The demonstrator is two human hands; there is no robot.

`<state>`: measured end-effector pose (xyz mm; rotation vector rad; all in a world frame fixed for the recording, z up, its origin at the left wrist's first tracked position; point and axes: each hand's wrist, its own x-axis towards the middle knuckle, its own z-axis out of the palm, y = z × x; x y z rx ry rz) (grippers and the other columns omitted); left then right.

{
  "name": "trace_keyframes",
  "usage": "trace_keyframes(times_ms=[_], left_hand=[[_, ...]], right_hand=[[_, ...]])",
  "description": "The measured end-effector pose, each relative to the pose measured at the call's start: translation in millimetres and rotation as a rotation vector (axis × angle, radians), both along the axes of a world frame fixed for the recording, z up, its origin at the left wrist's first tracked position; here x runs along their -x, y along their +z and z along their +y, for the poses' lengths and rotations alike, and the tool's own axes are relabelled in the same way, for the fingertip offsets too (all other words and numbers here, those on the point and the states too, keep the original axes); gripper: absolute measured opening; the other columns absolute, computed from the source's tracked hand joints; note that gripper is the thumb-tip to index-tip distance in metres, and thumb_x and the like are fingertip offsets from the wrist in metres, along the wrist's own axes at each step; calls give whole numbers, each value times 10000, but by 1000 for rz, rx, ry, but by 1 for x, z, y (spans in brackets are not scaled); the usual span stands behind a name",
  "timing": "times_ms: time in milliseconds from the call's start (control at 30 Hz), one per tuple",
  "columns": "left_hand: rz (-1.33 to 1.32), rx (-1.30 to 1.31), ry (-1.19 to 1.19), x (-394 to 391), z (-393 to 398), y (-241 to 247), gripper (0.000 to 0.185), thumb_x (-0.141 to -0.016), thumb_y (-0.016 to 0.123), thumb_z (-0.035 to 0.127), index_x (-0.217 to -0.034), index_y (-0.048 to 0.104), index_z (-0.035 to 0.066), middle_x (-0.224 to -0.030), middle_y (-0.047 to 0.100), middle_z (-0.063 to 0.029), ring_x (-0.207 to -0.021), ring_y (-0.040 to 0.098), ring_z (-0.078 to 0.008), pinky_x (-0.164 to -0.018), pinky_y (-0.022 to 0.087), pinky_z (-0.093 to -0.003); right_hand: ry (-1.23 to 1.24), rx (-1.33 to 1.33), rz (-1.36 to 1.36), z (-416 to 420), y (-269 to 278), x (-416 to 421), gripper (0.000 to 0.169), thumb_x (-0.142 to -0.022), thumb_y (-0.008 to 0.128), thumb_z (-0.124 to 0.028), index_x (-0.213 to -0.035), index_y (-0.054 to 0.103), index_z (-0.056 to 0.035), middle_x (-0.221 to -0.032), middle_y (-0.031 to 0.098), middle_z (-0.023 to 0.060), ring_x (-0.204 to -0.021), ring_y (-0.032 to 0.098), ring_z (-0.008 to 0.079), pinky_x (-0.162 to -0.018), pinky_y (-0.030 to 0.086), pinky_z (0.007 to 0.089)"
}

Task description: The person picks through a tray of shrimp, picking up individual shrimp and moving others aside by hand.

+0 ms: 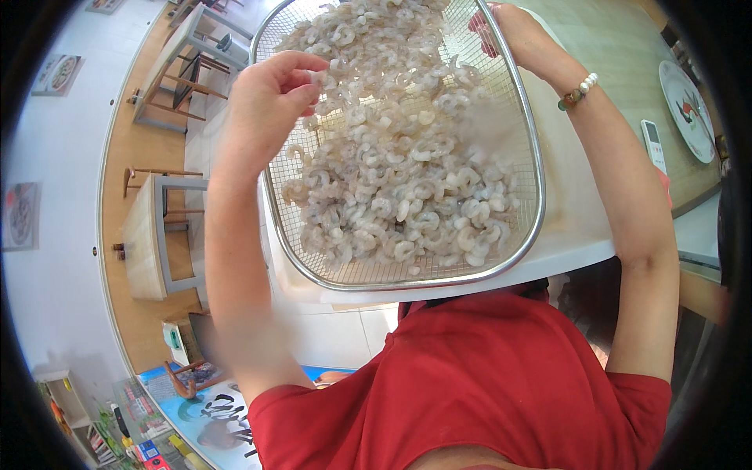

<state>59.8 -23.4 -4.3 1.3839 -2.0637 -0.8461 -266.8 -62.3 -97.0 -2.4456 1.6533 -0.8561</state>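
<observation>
A wire mesh basket (531, 147) with a rounded metal rim is tilted before me. Many raw, peeled shrimp (411, 158) cover much of its mesh, grey and translucent. Over the basket's left side, my left hand (273, 88) has thumb and fingers drawn together around a small pale piece, apparently a peeled shrimp (319, 77). My right hand (511, 29) grips the basket's upper right side from outside. Its reddish fingers show through the mesh. Beneath the basket is a white plastic tub (578, 235), mostly hidden.
To the right, a table (628, 76) carries a decorated oval plate (684, 111) and a white remote control (653, 147). Wooden tables (141, 235) and chairs (200, 79) stand along the left wall. A smear blurs part of the view near the basket's right side.
</observation>
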Motion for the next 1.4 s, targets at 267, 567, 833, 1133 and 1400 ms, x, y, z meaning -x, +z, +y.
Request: trace_keyframes(times_ms=[267, 567, 833, 1133, 1400], left_hand=[[-452, 410, -355, 12, 20, -40, 254, -779, 662, -8, -1031, 658, 24, -774, 637, -44, -714, 610, -129, -665, 507, -258], [135, -87, -9, 7, 14, 28, 134, -896, 612, 70, -992, 634, -21, -817, 669, -56, -706, 651, -125, -592, 551, -246], [100, -28, -28, -11, 15, 31, 134, -903, 582, 54, -1000, 641, -16, -883, 682, -78, -776, 657, -117, -667, 568, -252], [-188, -5, -33, -17, 26, 38, 149, -880, 574, -1, -990, 673, 11, -945, 689, -51, -857, 652, -141, -756, 533, -280], [-363, 253, -525, 14, 23, -20, 314, -819, 526, -92, -1071, 672, 25, -1035, 657, -61, -1023, 588, -163, -877, 473, -296]], right_hand=[[-79, 0, -76, 0, 1, -6, 191, -771, 567, -185, -641, 608, -50, -613, 587, 176, -602, 599, 353, -569, 462, 435], [-108, 22, -53, -7, -9, 2, 222, -781, 561, -215, -668, 600, -29, -650, 582, 215, -620, 594, 371, -570, 449, 445], [-97, -74, -229, 4, 4, -8, 187, -768, 573, -188, -694, 595, -18, -642, 576, 208, -602, 586, 347, -565, 441, 432], [-94, -66, -96, -2, 6, -4, 224, -776, 563, -205, -669, 586, -10, -630, 567, 207, -590, 578, 344, -562, 436, 428], [-65, -29, -43, -2, 5, -6, 234, -780, 551, -216, -676, 589, -10, -657, 575, 212, -619, 582, 355, -585, 442, 440]])
